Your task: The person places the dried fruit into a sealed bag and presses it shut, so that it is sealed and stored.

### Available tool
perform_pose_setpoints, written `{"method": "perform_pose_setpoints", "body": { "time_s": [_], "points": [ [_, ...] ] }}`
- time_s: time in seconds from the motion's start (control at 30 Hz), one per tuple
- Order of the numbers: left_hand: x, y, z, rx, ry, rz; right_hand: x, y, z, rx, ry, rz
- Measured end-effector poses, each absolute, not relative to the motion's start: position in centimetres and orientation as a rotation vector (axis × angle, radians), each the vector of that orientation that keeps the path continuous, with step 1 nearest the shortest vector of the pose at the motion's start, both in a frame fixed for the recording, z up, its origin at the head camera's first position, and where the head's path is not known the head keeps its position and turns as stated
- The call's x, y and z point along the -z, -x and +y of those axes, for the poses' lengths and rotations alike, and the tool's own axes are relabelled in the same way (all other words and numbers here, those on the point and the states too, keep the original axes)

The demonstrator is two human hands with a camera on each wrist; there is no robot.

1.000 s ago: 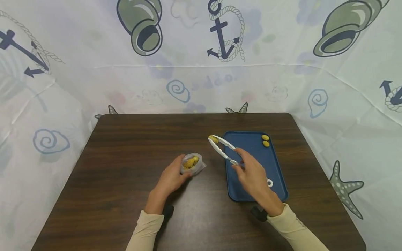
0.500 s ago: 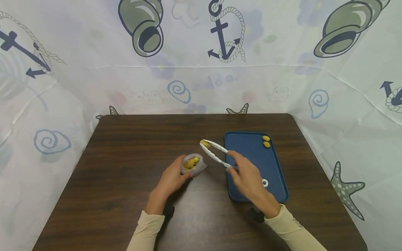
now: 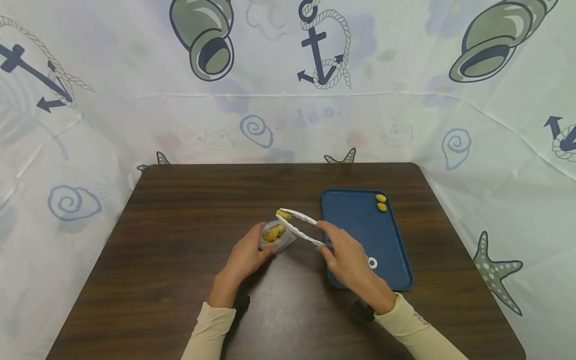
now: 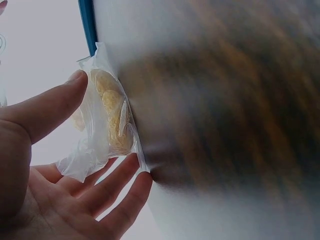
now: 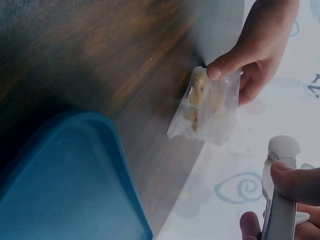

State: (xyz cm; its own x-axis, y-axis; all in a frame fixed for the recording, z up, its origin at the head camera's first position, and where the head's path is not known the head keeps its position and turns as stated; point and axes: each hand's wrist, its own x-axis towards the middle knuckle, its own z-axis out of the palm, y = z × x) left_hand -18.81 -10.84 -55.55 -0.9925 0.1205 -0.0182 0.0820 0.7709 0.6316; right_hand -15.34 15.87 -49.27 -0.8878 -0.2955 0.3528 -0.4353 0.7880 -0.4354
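Note:
With thumb and fingers around its sides, my left hand (image 3: 245, 255) holds a small clear plastic bag (image 4: 92, 130) on the table. Several yellow-brown oval pieces (image 3: 273, 234) show inside its open mouth. My right hand (image 3: 348, 257) grips white tongs (image 3: 299, 232). Another yellow-brown oval piece (image 3: 283, 214) is pinched at the tongs' tips, close over the bag's far rim. Seen from the right wrist, the tongs (image 5: 280, 210) lie between thumb and fingers, their tips out of that view. Two similar oval pieces (image 3: 381, 202) lie at the far right corner of the blue tray (image 3: 360, 210).
The blue tray stands right of the bag on the dark wooden table (image 3: 180, 215), below the right hand. A white ring (image 3: 372, 263), partly behind the right hand, shows over the tray. A patterned white cloth (image 3: 288, 125) hangs behind the table.
My right hand has moved left and nearer, carrying the tongs and the oval piece from beside the tray to over the bag. The left hand and bag have stayed in place.

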Motion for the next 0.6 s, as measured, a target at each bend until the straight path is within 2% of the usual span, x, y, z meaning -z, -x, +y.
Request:
{"method": "perform_pose_setpoints", "body": {
  "time_s": [0.6],
  "points": [
    [55.73, 18.74, -10.89, -1.044, -0.185, 2.929, 50.29, 15.27, 15.09, -0.687, -0.651, -2.755]
  ]
}}
